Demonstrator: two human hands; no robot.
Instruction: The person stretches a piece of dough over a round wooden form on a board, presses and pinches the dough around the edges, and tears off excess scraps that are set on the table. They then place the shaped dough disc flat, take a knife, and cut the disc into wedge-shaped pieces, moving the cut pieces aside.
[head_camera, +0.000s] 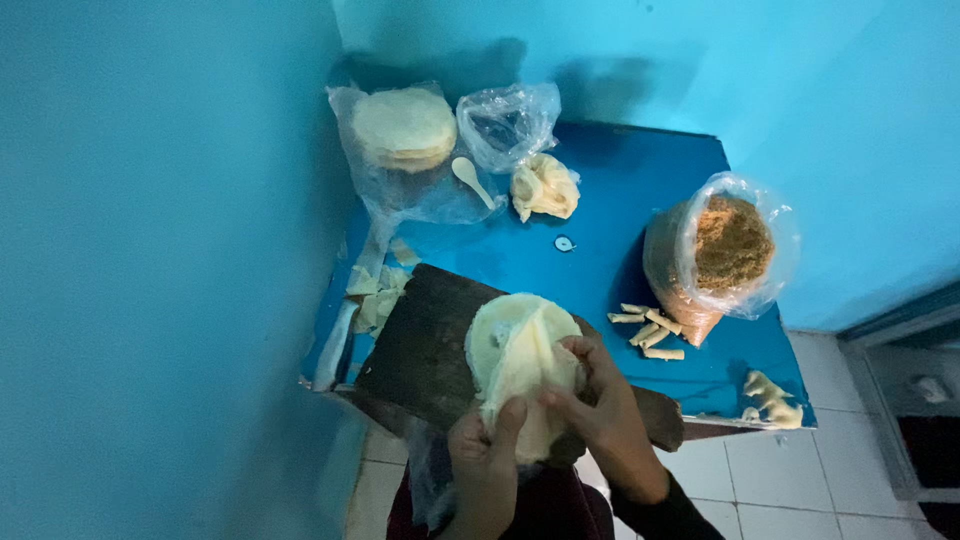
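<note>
Both hands closed on pale wrapper sheet (522, 385); sheet pinched by left hand (485, 455) at 6 o'clock edge, thumb up against it; right hand (592, 400) curled over 3 o'clock edge, fingers folded onto sheet; sheet lifted off round wrapper stack (500, 325), stack resting on dark wooden board (420, 345) at near edge of blue table (620, 200); small rolled pieces (648, 332) seen at 2 o'clock of hands; bag of brown crumbs (725, 255) just beyond; bagged wrapper pile (404, 128) at 11 o'clock, white spoon (472, 180) beside it.
</note>
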